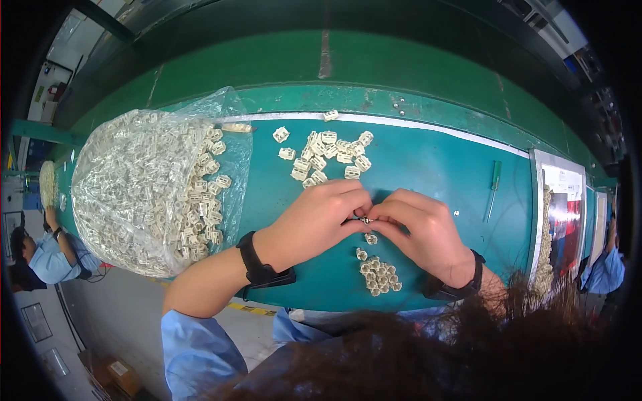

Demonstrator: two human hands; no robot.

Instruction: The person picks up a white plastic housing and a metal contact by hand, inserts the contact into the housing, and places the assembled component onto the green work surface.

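Observation:
Above the green mat (428,147), my left hand (324,212) and my right hand (422,226) meet fingertip to fingertip. Both pinch one small part (365,220), pale with a dark metallic-looking bit; the fingers cover most of it. Just below the fingertips lies a small round cream piece (371,238). Closer to me, a cluster of similar round cup-like pieces (380,277) sits between my forearms, with a single one (361,254) beside it. Beyond my left hand, cream plastic housings (319,159) with square openings are scattered in a loose heap.
A big clear plastic bag (117,187) full of cream housings lies at the left, its mouth spilling toward the mat. At the right are a green-handled screwdriver (495,177) and a white-edged board (540,200). Another person's hand (51,217) shows at far left.

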